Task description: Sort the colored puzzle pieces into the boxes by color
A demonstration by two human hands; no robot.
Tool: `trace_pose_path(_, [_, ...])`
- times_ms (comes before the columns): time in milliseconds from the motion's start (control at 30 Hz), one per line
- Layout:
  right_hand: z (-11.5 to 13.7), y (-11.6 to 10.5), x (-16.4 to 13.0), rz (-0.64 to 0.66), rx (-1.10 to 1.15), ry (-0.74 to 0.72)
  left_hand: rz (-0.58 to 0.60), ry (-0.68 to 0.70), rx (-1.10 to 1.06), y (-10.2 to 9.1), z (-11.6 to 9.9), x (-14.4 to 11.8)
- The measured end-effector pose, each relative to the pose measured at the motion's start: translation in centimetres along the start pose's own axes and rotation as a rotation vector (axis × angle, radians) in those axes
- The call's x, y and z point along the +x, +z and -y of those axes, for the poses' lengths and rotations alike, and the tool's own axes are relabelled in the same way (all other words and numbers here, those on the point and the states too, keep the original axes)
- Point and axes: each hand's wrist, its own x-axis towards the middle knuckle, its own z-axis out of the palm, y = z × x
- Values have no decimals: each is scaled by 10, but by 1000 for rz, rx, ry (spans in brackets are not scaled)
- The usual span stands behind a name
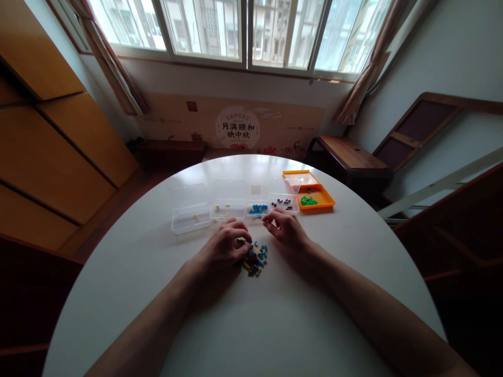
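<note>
My left hand is at the left edge of a mixed pile of small building bricks, its fingers curled and the thumb close to the forefinger. Whatever lies between those fingertips is too small to name. Just behind the pile, my right hand hovers with thumb and forefinger pinched together; any piece in that pinch cannot be made out. It is nearest to a clear box of blue bricks and another with dark brown bricks. The pile mixes blue, yellow, brown and green pieces.
Left of these stand two open clear boxes, one with few yellow pieces, another with pale yellow ones. An orange tray at the right holds green bricks. All rest on a round white table. A wooden chair stands beyond.
</note>
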Motion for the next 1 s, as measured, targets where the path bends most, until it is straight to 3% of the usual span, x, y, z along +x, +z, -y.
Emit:
trace_pose_path(233, [6, 2, -1, 83, 142, -44, -202, 33, -59, 8, 4, 3])
trace_pose_path(500, [11, 1, -2, 191, 288, -24, -284, 104, -28, 14, 7, 6])
trace_pose_path(1000, [10, 5, 1, 133, 251, -56, -291, 81, 37, 14, 5, 5])
